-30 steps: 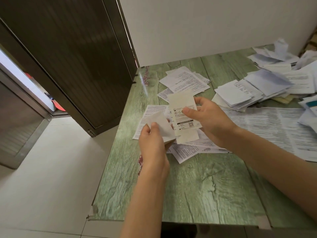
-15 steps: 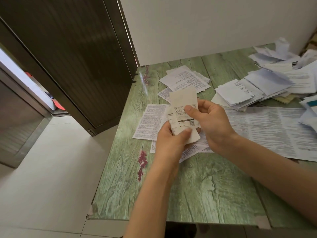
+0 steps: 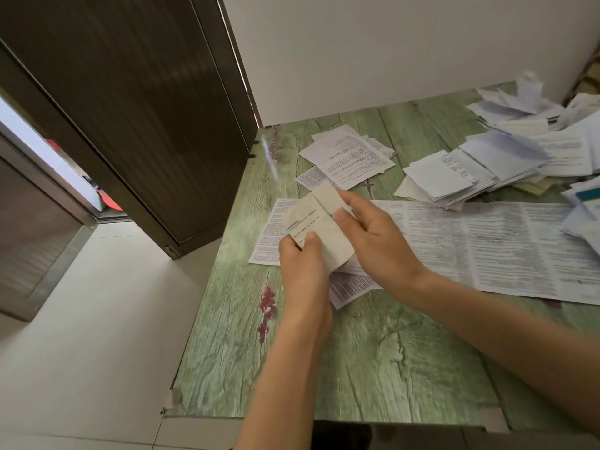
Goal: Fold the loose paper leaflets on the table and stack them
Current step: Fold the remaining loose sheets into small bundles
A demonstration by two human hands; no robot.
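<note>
While held above table [image 3: 357, 368] left-centre, cream leaflet [image 3: 328, 228] runs near-to-far, far end leaning left. Left hand [image 3: 302, 264] pinches near-left flap; right hand [image 3: 373, 235] pinches right edge. Half second earlier: QR face showed, now hidden.

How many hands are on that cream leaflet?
2: the left hand pinches the cream leaflet at its near edge; the right hand grips its far right side.

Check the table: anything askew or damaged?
The far-right stack of folded white leaflets is splayed; crumpled white papers lie behind it. The green wood-grain table covering exposes beige patches at both near corners. The held cream leaflet looks fine.
</note>
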